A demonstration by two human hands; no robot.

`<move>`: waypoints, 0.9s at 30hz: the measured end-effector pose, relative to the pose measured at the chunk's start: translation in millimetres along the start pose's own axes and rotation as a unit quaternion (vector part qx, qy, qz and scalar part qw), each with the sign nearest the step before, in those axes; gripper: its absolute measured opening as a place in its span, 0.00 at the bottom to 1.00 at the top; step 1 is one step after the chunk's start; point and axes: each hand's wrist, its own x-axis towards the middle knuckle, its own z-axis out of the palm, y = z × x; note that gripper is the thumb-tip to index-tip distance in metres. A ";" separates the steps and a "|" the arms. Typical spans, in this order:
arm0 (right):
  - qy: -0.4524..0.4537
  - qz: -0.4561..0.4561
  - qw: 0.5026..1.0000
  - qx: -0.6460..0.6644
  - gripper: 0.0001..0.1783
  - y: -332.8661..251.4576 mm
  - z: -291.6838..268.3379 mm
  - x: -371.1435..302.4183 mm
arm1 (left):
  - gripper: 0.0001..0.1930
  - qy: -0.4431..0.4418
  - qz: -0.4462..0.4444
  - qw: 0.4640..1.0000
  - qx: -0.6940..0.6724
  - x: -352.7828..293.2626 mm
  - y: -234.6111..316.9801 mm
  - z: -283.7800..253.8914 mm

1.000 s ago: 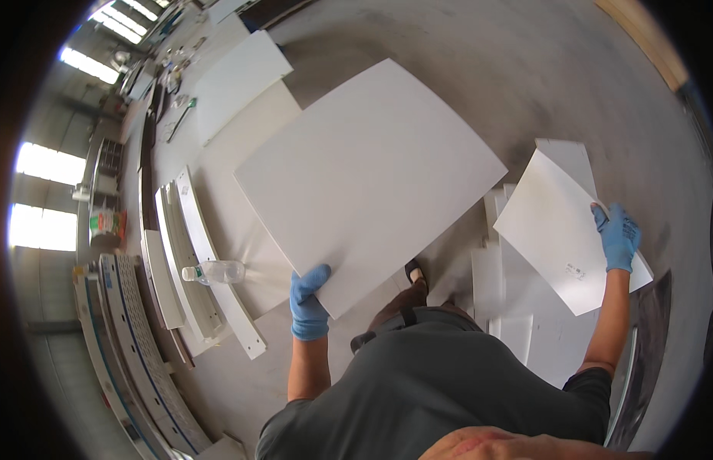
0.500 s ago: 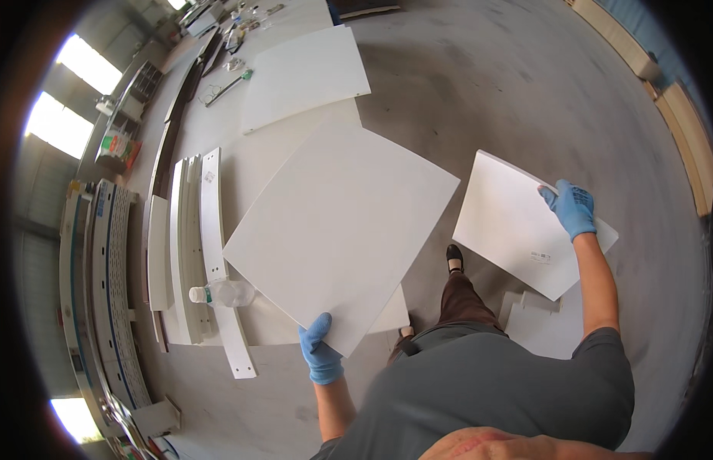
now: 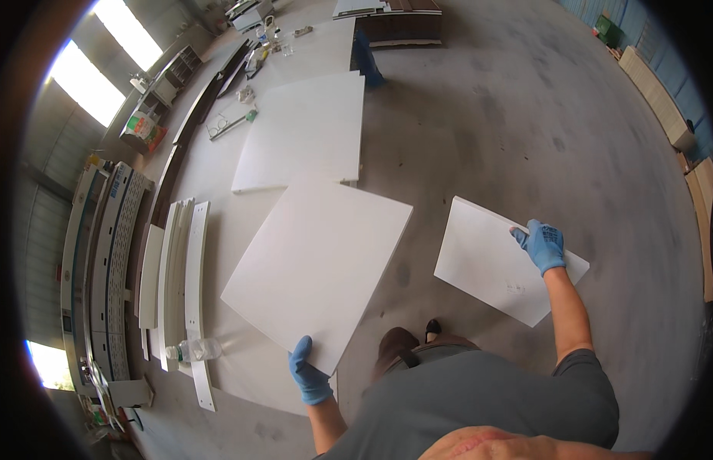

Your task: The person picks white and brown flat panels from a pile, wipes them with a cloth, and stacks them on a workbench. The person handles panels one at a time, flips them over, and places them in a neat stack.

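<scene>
My left hand (image 3: 310, 372), in a blue work glove, grips the near corner of a large white panel (image 3: 318, 264). That panel is tilted over the worktable (image 3: 245, 376), its far corner close to another white panel (image 3: 307, 130) lying there. Out to my right, my gloved right hand (image 3: 543, 245) clasps the upper edge of a smaller white panel (image 3: 487, 264), with the thumb on its face. This one hangs over the floor at a slant and carries a small printed mark. The fingers behind both held panels are partly hidden.
Long white strips (image 3: 172, 284) lie along the table's left side, with a clear plastic bottle (image 3: 199, 350) across their near ends. Farther up are a green-ended tool (image 3: 234, 124) and small items. A long machine (image 3: 111, 268) stands at left, and boards (image 3: 655, 100) line the right wall.
My view has shifted, so the table and its contents sit lower in the picture. Both panels stay in my hands. The pale piece on the floor beside me has left view.
</scene>
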 end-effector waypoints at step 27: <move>0.056 0.155 0.986 0.030 0.38 87.4 22.2 642.7 | 0.22 -0.068 -0.025 0.996 -0.050 570.4 -76.0 514.4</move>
